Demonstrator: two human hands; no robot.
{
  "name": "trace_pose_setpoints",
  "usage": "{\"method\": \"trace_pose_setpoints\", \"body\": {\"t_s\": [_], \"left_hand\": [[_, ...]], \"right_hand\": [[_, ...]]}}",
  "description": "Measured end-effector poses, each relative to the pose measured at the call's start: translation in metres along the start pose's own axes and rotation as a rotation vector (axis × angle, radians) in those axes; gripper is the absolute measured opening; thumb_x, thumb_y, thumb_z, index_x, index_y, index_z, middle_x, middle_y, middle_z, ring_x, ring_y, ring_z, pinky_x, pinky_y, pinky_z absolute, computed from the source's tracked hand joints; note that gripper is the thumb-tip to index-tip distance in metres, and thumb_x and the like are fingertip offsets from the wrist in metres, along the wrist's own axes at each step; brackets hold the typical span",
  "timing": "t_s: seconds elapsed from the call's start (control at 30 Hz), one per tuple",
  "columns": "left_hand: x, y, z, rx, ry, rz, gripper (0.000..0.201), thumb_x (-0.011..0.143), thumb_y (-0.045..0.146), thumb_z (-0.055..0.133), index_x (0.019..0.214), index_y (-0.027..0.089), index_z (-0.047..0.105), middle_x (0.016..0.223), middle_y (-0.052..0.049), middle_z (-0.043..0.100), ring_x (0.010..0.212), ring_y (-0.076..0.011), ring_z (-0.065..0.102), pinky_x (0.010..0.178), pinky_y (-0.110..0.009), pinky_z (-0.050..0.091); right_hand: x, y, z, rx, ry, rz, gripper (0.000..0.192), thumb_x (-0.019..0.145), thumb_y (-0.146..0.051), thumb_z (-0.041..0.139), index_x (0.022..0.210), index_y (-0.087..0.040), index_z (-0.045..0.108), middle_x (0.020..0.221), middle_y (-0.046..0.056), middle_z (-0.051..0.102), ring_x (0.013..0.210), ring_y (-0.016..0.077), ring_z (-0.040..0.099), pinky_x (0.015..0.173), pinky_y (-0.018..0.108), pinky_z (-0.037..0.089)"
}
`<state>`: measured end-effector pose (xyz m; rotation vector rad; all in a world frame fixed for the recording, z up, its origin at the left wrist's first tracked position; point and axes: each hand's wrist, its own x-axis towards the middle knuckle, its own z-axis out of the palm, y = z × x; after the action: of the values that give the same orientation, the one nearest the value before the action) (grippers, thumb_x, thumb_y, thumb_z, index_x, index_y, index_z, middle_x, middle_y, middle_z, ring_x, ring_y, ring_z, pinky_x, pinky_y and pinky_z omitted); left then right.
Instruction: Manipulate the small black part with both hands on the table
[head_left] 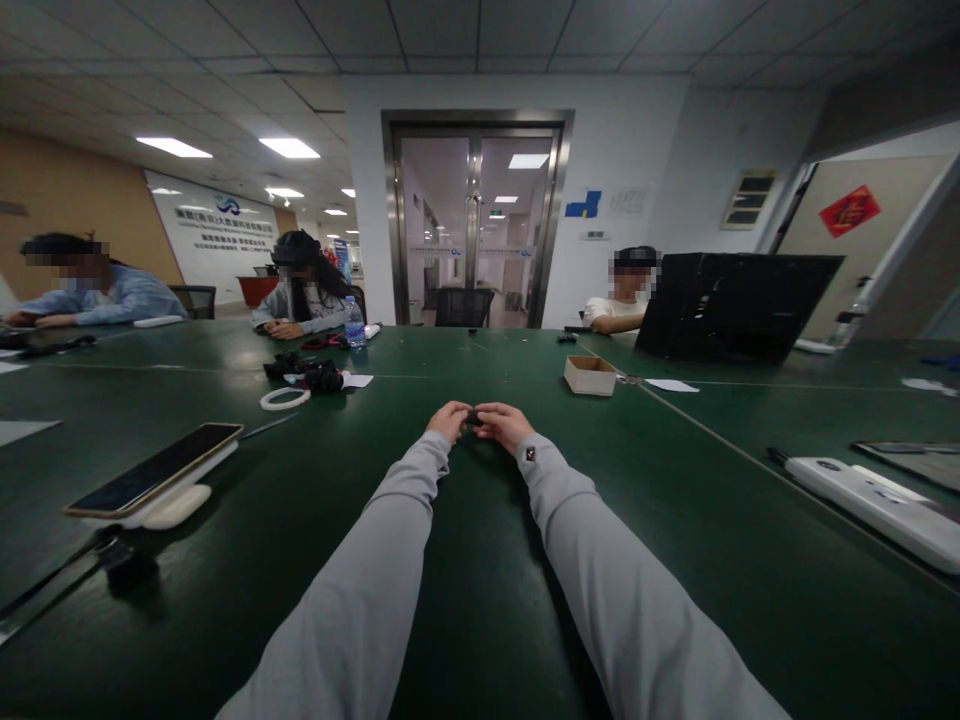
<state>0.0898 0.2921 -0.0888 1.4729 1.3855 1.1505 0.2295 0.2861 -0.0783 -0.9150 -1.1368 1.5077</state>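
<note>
Small black part [473, 417], pinched between the fingertips of both our hands at the centre of the frame, just above the green table [480, 600]; its shape is too small to make out. Ordered from largest to smallest: the table fills the lower half of the frame. A black laptop [731, 305] stands open at upper right, with a small cardboard box [590, 375] left of it. A smartphone [154, 468] lies on a white pad at lower left, and a white device [874, 500] lies at lower right. A white ring [285, 398] and a cluster of black parts [307, 373] sit left of centre, well apart from our hands. Three other people sit at the far edge of the table.

Our left hand [448, 420] and right hand [504, 424] meet thumb to thumb, each closed on one side of the part. We judge the part light and rigid, probably plastic or rubber, small enough to slip from the grasp. A fingertip pinch on opposite sides, as shown, seems the suitable hold; pressure should remain gentle.
</note>
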Motion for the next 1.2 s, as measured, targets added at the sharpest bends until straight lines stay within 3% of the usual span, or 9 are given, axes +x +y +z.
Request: {"method": "trace_pose_setpoints", "body": {"t_s": [0.17, 0.3, 0.43, 0.53, 0.67, 0.8, 1.2], "left_hand": [[0.0, -0.001, 0.0, 0.014, 0.024, 0.066, 0.026, 0.081, 0.027, 0.036, 0.083, 0.015, 0.059, 0.043, 0.004, 0.041, 0.037, -0.007, 0.037, 0.04, -0.018, 0.03], [0.001, -0.001, -0.001, 0.026, 0.05, -0.003, 0.021, 0.075, 0.019, 0.041, 0.086, 0.018, 0.059, 0.051, 0.004, 0.047, 0.039, -0.0069, 0.04, 0.039, -0.018, 0.03], [0.001, -0.001, -0.001, 0.119, 0.092, 0.041, 0.025, 0.079, 0.023, 0.036, 0.08, 0.016, 0.06, 0.047, 0.003, 0.044, 0.041, -0.0078, 0.04, 0.044, -0.019, 0.033], [0.0, 0.001, -0.001, 0.082, 0.068, 0.022, 0.032, 0.081, 0.031, 0.032, 0.082, 0.016, 0.06, 0.046, 0.003, 0.043, 0.04, -0.0086, 0.039, 0.043, -0.02, 0.033], [-0.004, 0.007, -0.001, 0.033, 0.03, -0.059, 0.026, 0.076, 0.02, 0.037, 0.09, 0.017, 0.058, 0.047, 0.004, 0.044, 0.038, -0.0076, 0.037, 0.04, -0.019, 0.03], [-0.008, 0.011, -0.001, 0.028, 0.048, -0.017, 0.028, 0.079, 0.022, 0.034, 0.084, 0.016, 0.06, 0.046, 0.004, 0.041, 0.04, -0.0078, 0.038, 0.042, -0.019, 0.031], [-0.008, 0.01, -0.002, -0.02, -0.036, -0.051, 0.026, 0.075, 0.018, 0.038, 0.095, 0.016, 0.056, 0.042, 0.006, 0.041, 0.035, -0.0075, 0.035, 0.036, -0.018, 0.026]], "right_hand": [[0.0, 0.0, 0.0, -0.01, -0.011, 0.012, 0.015, 0.072, 0.0, 0.055, 0.082, -0.01, 0.058, 0.063, 0.004, 0.063, 0.051, 0.0121, 0.062, 0.046, 0.019, 0.052], [0.002, 0.001, -0.001, -0.02, -0.001, 0.014, 0.015, 0.072, 0.0, 0.055, 0.083, -0.01, 0.059, 0.061, 0.004, 0.063, 0.051, 0.0124, 0.062, 0.045, 0.018, 0.051], [0.004, 0.002, -0.002, -0.028, -0.017, 0.015, 0.016, 0.071, 0.0, 0.055, 0.083, -0.01, 0.058, 0.059, 0.004, 0.063, 0.049, 0.0129, 0.061, 0.044, 0.019, 0.051], [0.004, 0.002, -0.002, -0.016, -0.014, 0.013, 0.016, 0.071, 0.001, 0.054, 0.082, -0.01, 0.058, 0.059, 0.004, 0.063, 0.049, 0.0131, 0.061, 0.043, 0.019, 0.051], [0.003, 0.001, -0.001, -0.017, -0.006, 0.009, 0.016, 0.071, 0.001, 0.053, 0.081, -0.01, 0.058, 0.059, 0.004, 0.063, 0.049, 0.0128, 0.061, 0.043, 0.018, 0.051], [0.003, 0.001, -0.001, -0.018, -0.008, 0.012, 0.015, 0.071, 0.0, 0.053, 0.081, -0.01, 0.058, 0.059, 0.004, 0.063, 0.049, 0.0128, 0.061, 0.043, 0.018, 0.051], [0.004, 0.001, -0.002, -0.006, -0.012, 0.01, 0.016, 0.071, 0.0, 0.053, 0.081, -0.011, 0.058, 0.06, 0.005, 0.063, 0.049, 0.0127, 0.061, 0.044, 0.019, 0.051]]}}
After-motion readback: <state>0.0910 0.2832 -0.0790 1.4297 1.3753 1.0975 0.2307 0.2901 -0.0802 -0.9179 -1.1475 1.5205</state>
